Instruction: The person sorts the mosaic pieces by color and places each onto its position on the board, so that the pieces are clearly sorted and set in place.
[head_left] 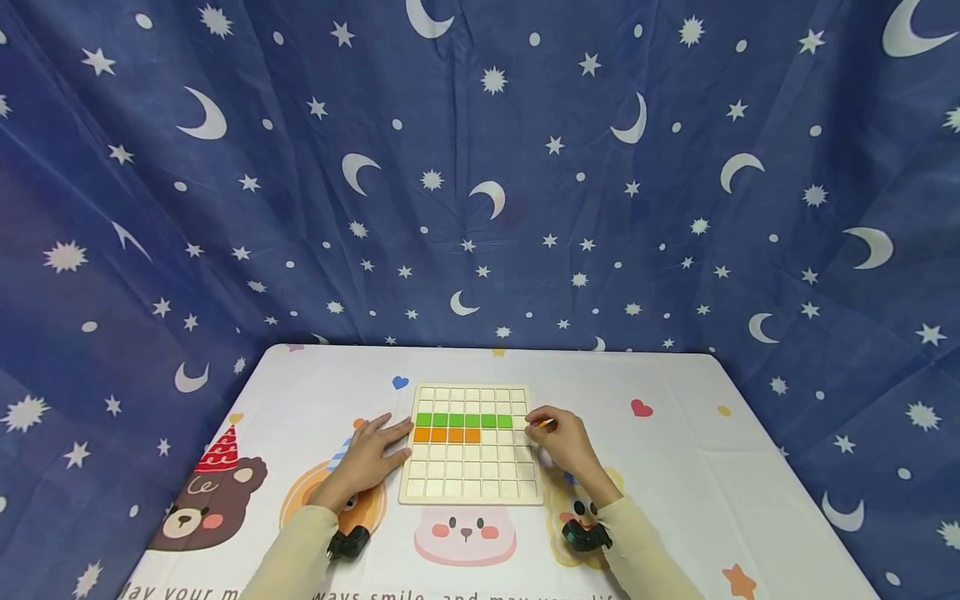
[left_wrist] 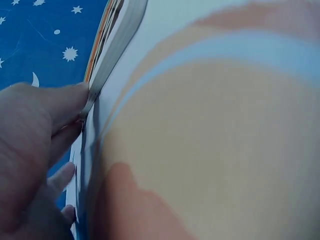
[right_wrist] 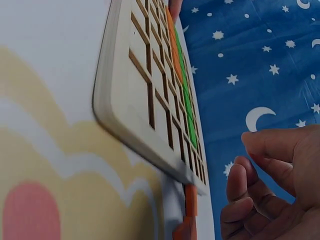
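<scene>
A pale wooden grid board (head_left: 471, 490) lies flat on the table. One of its rows holds several green tiles (head_left: 457, 420), with several orange tiles (head_left: 447, 435) in the row nearer me. My left hand (head_left: 369, 454) rests at the board's left side, fingers spread; in the left wrist view its fingertips touch the edge. Just off the right edge is my right hand (head_left: 564, 440), its fingers loosely bent. In the right wrist view a gap shows between the fingertips of the right hand (right_wrist: 275, 185), with no tile visible there. Loose orange tiles (right_wrist: 191, 200) lie beside the board, below that hand.
A white table cover (head_left: 645, 467) printed with cartoon animals and lettering lies under everything. Behind the table hangs a blue curtain (head_left: 480, 233) with moons and stars. Small dark devices sit at the left wrist (head_left: 348, 543) and the right wrist (head_left: 587, 536).
</scene>
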